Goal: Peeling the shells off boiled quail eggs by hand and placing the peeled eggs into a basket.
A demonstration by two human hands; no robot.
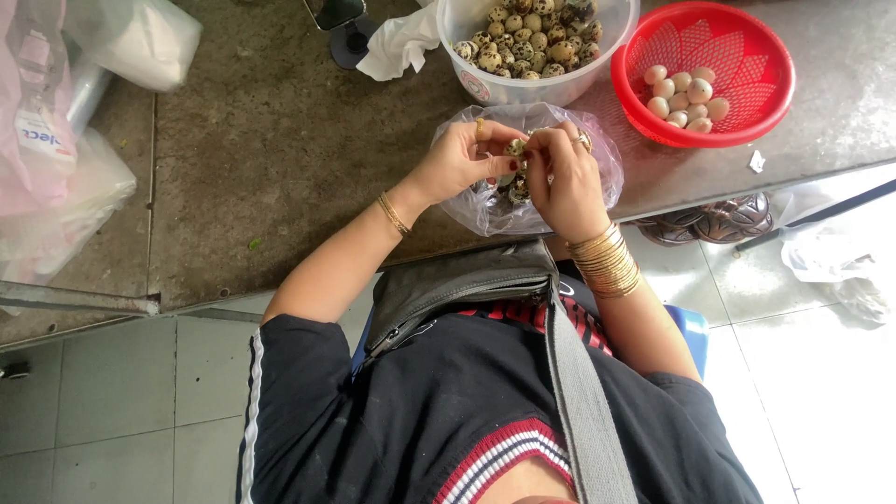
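Grey shoulder-bag strap [579,392] crosses the torso and covers the lower forearms. Left hand [457,163] and right hand [565,182] meet over a clear plastic bag [485,210] at the bench [280,140] edge, fingertips pinched together on one speckled egg [514,147]; most of it is covered. Bag contents unreadable. Beyond: white tub [523,89] of speckled eggs, top cut off; red basket [737,117] holding pale peeled eggs.

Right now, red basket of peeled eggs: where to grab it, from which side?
Probably the red basket's near-right rim, coming from the right: that edge lies bare, its peeled eggs sit low in the middle, and the white tub crowds its left side.
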